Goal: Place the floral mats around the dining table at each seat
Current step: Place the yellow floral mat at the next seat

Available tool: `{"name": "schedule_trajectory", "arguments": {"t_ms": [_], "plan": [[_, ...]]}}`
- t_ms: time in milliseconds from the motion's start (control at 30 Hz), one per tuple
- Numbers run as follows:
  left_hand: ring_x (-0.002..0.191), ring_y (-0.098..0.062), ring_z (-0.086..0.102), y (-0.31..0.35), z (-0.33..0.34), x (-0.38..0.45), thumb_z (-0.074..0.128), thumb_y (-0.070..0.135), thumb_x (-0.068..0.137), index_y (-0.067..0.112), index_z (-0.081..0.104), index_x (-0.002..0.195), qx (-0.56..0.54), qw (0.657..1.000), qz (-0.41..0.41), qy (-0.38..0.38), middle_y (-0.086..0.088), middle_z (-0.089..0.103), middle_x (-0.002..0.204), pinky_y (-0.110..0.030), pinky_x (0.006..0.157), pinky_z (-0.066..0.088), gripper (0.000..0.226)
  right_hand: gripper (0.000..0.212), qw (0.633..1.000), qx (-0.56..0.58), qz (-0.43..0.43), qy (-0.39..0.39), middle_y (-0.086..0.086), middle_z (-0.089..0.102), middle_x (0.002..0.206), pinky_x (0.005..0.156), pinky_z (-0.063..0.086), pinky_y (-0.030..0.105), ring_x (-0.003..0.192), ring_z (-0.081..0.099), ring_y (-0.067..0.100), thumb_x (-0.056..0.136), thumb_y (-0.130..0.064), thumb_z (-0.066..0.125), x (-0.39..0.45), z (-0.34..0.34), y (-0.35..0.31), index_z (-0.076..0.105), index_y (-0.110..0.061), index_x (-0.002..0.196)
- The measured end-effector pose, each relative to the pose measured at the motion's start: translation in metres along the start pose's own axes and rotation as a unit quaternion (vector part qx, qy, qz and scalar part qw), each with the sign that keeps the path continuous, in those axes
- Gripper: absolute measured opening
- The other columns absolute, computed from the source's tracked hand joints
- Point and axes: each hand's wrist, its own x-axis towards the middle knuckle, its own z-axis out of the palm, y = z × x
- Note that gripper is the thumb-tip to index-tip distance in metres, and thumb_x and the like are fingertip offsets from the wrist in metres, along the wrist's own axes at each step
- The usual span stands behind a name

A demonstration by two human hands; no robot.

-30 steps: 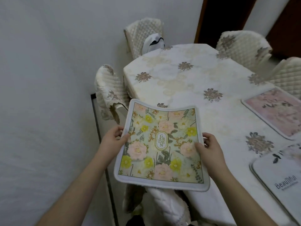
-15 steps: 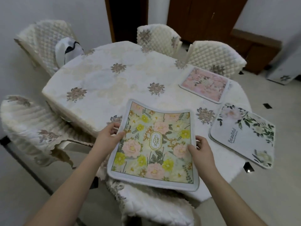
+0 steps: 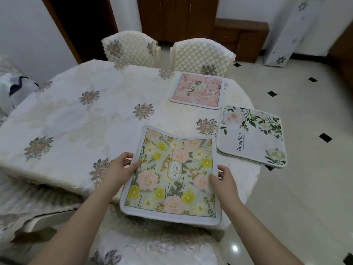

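I hold a green mat with yellow and pink flowers (image 3: 172, 176) over the near edge of the dining table (image 3: 80, 119). My left hand (image 3: 120, 169) grips its left edge, thumb on top. My right hand (image 3: 223, 180) grips its right edge. The mat's far edge curls up above the cloth. A pink floral mat (image 3: 197, 90) lies flat on the table before the far right chair. A white mat with green leaves and the word Beautiful (image 3: 252, 134) lies at the table's right edge, seemingly on top of another mat.
Two quilted cream chairs (image 3: 131, 47) (image 3: 202, 54) stand at the far side. Another chair (image 3: 152, 247) is right below me, and one (image 3: 28, 205) at the near left. A white bag (image 3: 13, 88) sits at the far left. Tiled floor (image 3: 296, 188) lies to the right.
My view has swung right along the table, bringing the pink and white mats nearer to centre. Both hands keep hold of the green mat, which stays over the near table edge.
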Motion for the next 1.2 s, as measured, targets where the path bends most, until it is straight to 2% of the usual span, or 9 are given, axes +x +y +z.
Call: {"name": "schedule_trajectory", "arguments": {"t_ms": [133, 300, 433, 600, 700, 867, 967, 1033, 1200], "plan": [[0.073, -0.018, 0.074, 0.001, 0.012, 0.01, 0.07, 0.037, 0.089, 0.032, 0.062, 0.097, 0.019, 1.0, -0.001, -0.001, 0.013, 0.076, 0.083, -0.05, 0.074, 0.06, 0.012, 0.029, 1.0, 0.015, 0.019, -0.003, -0.004, 0.06, 0.107, 0.058, 0.051, 0.022, 0.087, 0.064, 0.011, 0.095, -0.014, 0.056, 0.01, -0.002, 0.016, 0.046, -0.023, 0.122], [0.073, -0.019, 0.074, -0.009, 0.02, 0.026, 0.075, 0.039, 0.085, 0.027, 0.065, 0.1, 0.009, 1.0, -0.014, -0.013, 0.004, 0.076, 0.085, -0.049, 0.07, 0.061, 0.022, 0.028, 0.999, -0.009, 0.029, 0.017, -0.001, 0.06, 0.111, 0.06, 0.048, 0.022, 0.089, 0.061, 0.008, 0.098, -0.018, 0.052, 0.021, 0.006, 0.032, 0.048, -0.021, 0.125], [0.075, -0.019, 0.073, -0.017, 0.028, 0.045, 0.074, 0.034, 0.088, 0.02, 0.065, 0.104, 0.017, 1.0, -0.01, -0.018, 0.004, 0.074, 0.087, -0.043, 0.068, 0.061, 0.023, 0.026, 0.998, -0.041, 0.034, 0.038, -0.001, 0.062, 0.114, 0.073, 0.055, 0.033, 0.093, 0.063, 0.015, 0.098, -0.021, 0.05, 0.03, 0.018, 0.039, 0.051, -0.022, 0.124], [0.072, -0.016, 0.072, -0.037, 0.034, 0.078, 0.072, 0.04, 0.087, 0.028, 0.064, 0.098, 0.034, 0.998, -0.007, -0.045, 0.007, 0.074, 0.083, -0.045, 0.07, 0.06, 0.018, 0.03, 0.992, -0.073, 0.03, 0.1, -0.003, 0.058, 0.101, 0.066, 0.047, 0.025, 0.083, 0.057, 0.007, 0.099, -0.019, 0.05, 0.032, 0.039, 0.045, 0.053, -0.019, 0.129], [0.075, -0.017, 0.071, -0.046, 0.035, 0.088, 0.069, 0.038, 0.09, 0.025, 0.064, 0.099, 0.041, 0.997, 0.01, -0.062, 0.006, 0.074, 0.085, -0.042, 0.07, 0.058, 0.017, 0.037, 0.987, -0.079, 0.044, 0.13, 0.002, 0.058, 0.113, 0.079, 0.048, 0.03, 0.09, 0.056, 0.014, 0.1, -0.018, 0.049, 0.028, 0.052, 0.049, 0.051, -0.016, 0.136], [0.081, -0.02, 0.065, -0.064, 0.028, 0.103, 0.06, 0.032, 0.097, 0.017, 0.071, 0.099, 0.099, 0.992, 0.037, -0.067, 0.003, 0.07, 0.086, -0.029, 0.064, 0.045, 0.019, 0.041, 0.977, -0.126, 0.048, 0.165, 0.014, 0.046, 0.13, 0.087, 0.038, 0.024, 0.102, 0.052, 0.023, 0.102, -0.013, 0.041, 0.03, 0.064, 0.048, 0.044, -0.012, 0.144], [0.082, -0.02, 0.066, -0.072, 0.027, 0.11, 0.061, 0.031, 0.097, 0.013, 0.075, 0.104, 0.11, 0.99, 0.043, -0.079, -0.001, 0.075, 0.092, -0.03, 0.071, 0.049, 0.024, 0.043, 0.975, -0.137, 0.053, 0.168, 0.01, 0.038, 0.125, 0.095, 0.043, 0.03, 0.1, 0.051, 0.022, 0.102, -0.007, 0.037, 0.033, 0.068, 0.05, 0.041, -0.008, 0.145], [0.085, -0.017, 0.063, -0.073, 0.028, 0.112, 0.062, 0.029, 0.097, 0.011, 0.073, 0.11, 0.118, 0.989, 0.05, -0.077, -0.001, 0.074, 0.1, -0.028, 0.076, 0.045, 0.025, 0.044, 0.973, -0.146, 0.058, 0.17, 0.007, 0.038, 0.122, 0.1, 0.044, 0.037, 0.105, 0.053, 0.025, 0.102, -0.006, 0.038, 0.036, 0.069, 0.055, 0.041, -0.007, 0.146], [0.081, -0.011, 0.063, -0.071, 0.028, 0.116, 0.069, 0.027, 0.092, 0.016, 0.068, 0.117, 0.103, 0.992, 0.051, -0.058, 0.007, 0.069, 0.09, -0.029, 0.074, 0.048, 0.028, 0.043, 0.967, -0.171, 0.047, 0.182, 0.013, 0.045, 0.126, 0.099, 0.043, 0.034, 0.107, 0.055, 0.027, 0.099, -0.004, 0.042, 0.041, 0.068, 0.064, 0.047, -0.011, 0.142]]}}
